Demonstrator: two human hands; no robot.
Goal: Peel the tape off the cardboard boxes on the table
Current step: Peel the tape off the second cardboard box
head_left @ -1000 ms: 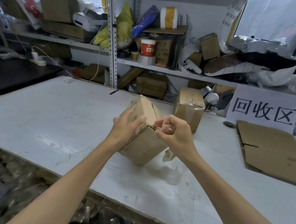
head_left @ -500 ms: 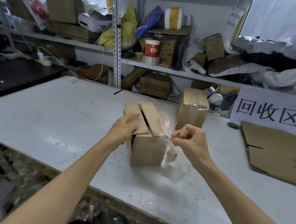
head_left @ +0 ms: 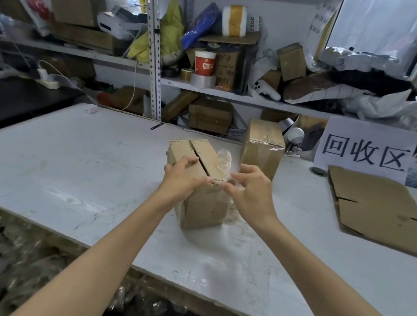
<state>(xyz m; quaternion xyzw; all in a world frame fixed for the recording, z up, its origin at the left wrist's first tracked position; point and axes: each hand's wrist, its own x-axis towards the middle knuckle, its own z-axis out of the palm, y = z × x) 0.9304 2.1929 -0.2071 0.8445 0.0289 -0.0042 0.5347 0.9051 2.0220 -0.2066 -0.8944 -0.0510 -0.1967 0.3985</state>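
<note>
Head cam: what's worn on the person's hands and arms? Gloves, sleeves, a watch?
Nothing worn. The left hand and right hand are bare: no gloves, rings or watch. The left forearm and right forearm are bare too, with no sleeve showing up to the picture's edge.

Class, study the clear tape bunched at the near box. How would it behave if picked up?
Probably floppy: the clear tape crumples loosely beside the box. Likely very light, being thin see-through film. It may cling to the right hand pinching it.
</note>
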